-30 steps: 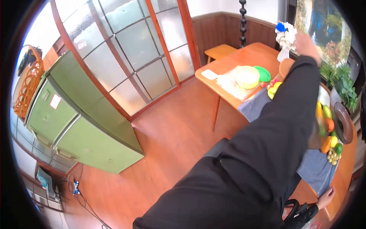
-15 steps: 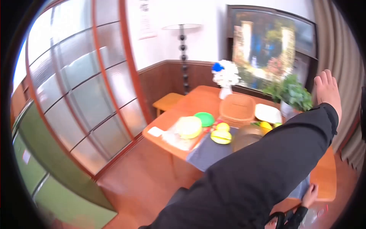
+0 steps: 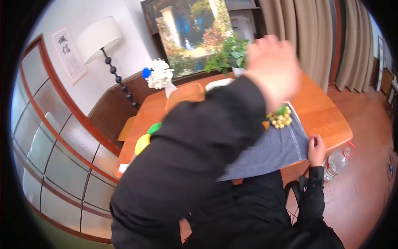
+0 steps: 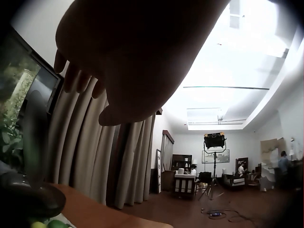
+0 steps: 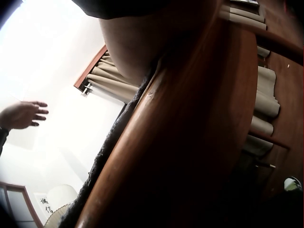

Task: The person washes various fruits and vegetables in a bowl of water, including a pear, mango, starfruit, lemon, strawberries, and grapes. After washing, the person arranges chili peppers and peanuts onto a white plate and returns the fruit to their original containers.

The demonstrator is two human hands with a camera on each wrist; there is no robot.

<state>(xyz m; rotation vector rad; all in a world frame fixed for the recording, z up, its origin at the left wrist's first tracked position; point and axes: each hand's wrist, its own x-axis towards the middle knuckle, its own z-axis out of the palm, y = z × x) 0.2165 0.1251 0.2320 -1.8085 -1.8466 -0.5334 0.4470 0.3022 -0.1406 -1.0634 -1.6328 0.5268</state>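
My left hand is raised in front of me, blurred, above the far side of the wooden table. Its fingers are extended and hold nothing; the right wrist view shows the same hand with spread fingers. My right hand rests at the table's near edge, beside the corner of a grey-blue cloth, with loosely bent fingers and no object in it. Pale green grapes lie on the cloth below my left hand. My left sleeve hides most of the other fruit.
A brown basket, white flowers and a potted plant stand along the table's back. A yellow thing and a green plate show at the left. On the right, below table height, is a clear plastic bottle.
The view has swung right, from the green fridge and glass doors to the table and curtains. My left arm has swept along, raised and empty. My right hand has stayed at the table edge.
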